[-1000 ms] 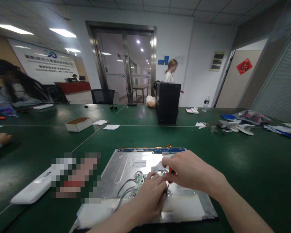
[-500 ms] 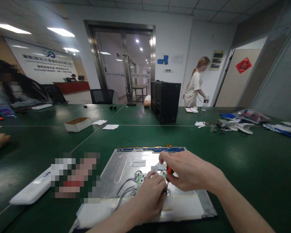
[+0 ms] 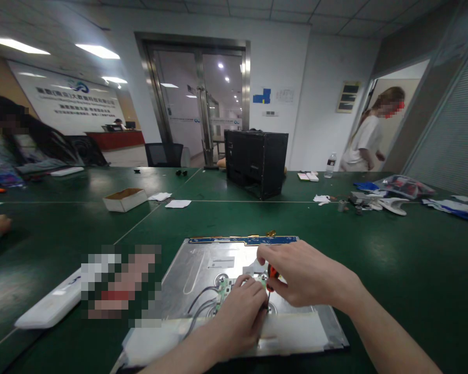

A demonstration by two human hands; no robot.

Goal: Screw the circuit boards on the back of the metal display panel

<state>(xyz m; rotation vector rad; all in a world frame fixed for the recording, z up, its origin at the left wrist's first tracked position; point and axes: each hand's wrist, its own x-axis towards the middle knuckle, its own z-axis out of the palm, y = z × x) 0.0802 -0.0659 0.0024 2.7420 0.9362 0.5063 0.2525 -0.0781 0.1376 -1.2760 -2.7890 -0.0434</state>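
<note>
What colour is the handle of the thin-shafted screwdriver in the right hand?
The screwdriver handle is orange and black, seen in the head view.

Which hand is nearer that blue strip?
Right: the right hand is by the right end of the blue strip; the left hand is farther off, over the green board.

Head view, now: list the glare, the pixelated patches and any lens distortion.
Head view: bright ceiling lights at upper left; head view: pale sheen on the green table, right of the right hand; head view: mosaic blocks hide one end of the white object left of the metal panel; head view: the door frame leans, probably wide-angle stretch.
</note>
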